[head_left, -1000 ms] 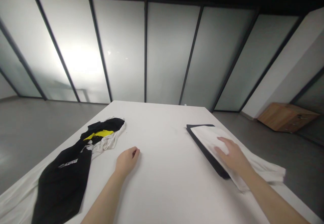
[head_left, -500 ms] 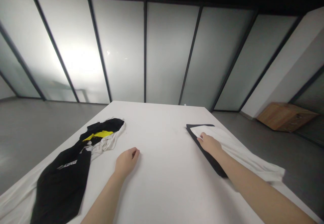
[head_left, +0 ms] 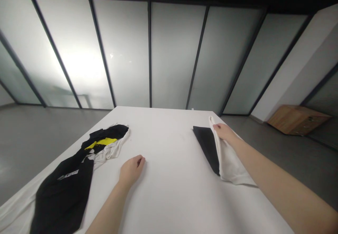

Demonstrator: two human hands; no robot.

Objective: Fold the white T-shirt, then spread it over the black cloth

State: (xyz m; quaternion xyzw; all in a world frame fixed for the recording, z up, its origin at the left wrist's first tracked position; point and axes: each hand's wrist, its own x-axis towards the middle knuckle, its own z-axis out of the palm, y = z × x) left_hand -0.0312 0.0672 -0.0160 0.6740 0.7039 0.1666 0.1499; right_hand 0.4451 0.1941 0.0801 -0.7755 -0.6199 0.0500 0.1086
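My right hand (head_left: 224,132) is closed on the edge of a white folded garment (head_left: 232,165), pinching it near its far end. The garment's near part hangs beside a black folded garment (head_left: 207,146), which lies on the right side of the white table (head_left: 163,198) and is partly covered. My left hand (head_left: 132,168) rests on the table in a loose fist, with no object showing in it. To its left lies a heap of clothes: a black garment with white lettering (head_left: 63,195), a yellow piece (head_left: 104,142) and crumpled white cloth (head_left: 112,151).
More white cloth (head_left: 17,205) lies along the table's left edge. Behind the table stands a wall of frosted glass panels (head_left: 176,54) with dark frames. A wooden cabinet (head_left: 298,119) is on the floor at the right.
My right hand has moved right and slightly up, lifting the white garment's edge and uncovering more of the black folded garment. My left hand has stayed in place.
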